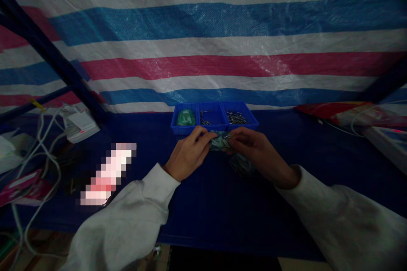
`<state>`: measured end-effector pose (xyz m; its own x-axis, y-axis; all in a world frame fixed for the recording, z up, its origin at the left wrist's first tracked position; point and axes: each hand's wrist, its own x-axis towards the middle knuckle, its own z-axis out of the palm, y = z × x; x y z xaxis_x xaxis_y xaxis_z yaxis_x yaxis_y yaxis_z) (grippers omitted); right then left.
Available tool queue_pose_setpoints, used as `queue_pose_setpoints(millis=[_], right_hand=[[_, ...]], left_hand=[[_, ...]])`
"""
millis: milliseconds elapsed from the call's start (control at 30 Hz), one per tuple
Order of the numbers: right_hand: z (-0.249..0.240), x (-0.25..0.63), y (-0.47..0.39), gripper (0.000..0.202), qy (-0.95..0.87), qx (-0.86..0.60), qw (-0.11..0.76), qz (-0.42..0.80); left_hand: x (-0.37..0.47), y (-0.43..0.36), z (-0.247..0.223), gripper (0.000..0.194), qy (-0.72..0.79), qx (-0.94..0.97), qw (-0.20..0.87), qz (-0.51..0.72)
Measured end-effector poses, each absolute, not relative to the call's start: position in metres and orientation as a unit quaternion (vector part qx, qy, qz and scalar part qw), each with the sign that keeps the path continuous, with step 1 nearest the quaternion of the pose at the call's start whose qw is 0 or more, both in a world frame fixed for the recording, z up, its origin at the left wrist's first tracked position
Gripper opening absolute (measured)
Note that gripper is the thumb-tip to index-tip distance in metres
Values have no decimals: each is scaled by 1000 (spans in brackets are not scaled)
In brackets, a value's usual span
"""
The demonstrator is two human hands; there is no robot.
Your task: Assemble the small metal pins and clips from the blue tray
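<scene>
Between my hands is a small clear plastic bag [218,142] with thin metal pieces in it. My left hand [190,152] pinches the bag's left side. My right hand [256,148] is closed at its right edge, with a glint of metal at the fingertips. Just behind stands a blue three-compartment bin [213,120]. A greenish plastic bundle [186,117] fills its left compartment, a few metal pieces [205,117] lie in the middle one, and a pile of small metal parts [236,117] is in the right one. Another clear bag [241,164] lies below my right hand, partly hidden.
A blurred-out bright phone-like object [110,173] lies on the blue table [203,211] at left. Beyond it are white cables [41,144] and a white power strip [81,125]. At right are a red package [333,112] and a white box [388,144]. Striped sheeting [216,21] hangs behind.
</scene>
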<state>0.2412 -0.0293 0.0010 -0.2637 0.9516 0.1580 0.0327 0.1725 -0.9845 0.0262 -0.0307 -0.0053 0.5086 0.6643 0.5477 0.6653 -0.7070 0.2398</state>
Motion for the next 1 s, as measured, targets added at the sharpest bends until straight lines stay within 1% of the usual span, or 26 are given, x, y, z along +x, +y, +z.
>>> queue_pose_setpoints(millis=[200, 367, 433, 567, 767, 1000], right_hand=[[-1, 241, -30, 34, -599, -392, 447, 536], [-4, 240, -31, 32, -632, -377, 430, 523], [-4, 239, -32, 28, -651, -380, 430, 497], [-4, 239, -35, 17, -692, -411, 440, 398], [-3, 243, -37, 18, -743, -454, 408, 273], [-2, 242, -38, 17, -789, -426, 389, 209]], left_hand=[[26, -32, -2, 28, -373, -869, -16, -324], [26, -33, 0, 19, -369, -858, -20, -357], [26, -34, 1, 15, -366, -856, -23, -363], [30, -36, 3, 11, -353, -861, -63, -361], [34, -37, -1, 9, -364, -834, -94, -403], [36, -39, -1, 11, -351, -826, -152, -413]])
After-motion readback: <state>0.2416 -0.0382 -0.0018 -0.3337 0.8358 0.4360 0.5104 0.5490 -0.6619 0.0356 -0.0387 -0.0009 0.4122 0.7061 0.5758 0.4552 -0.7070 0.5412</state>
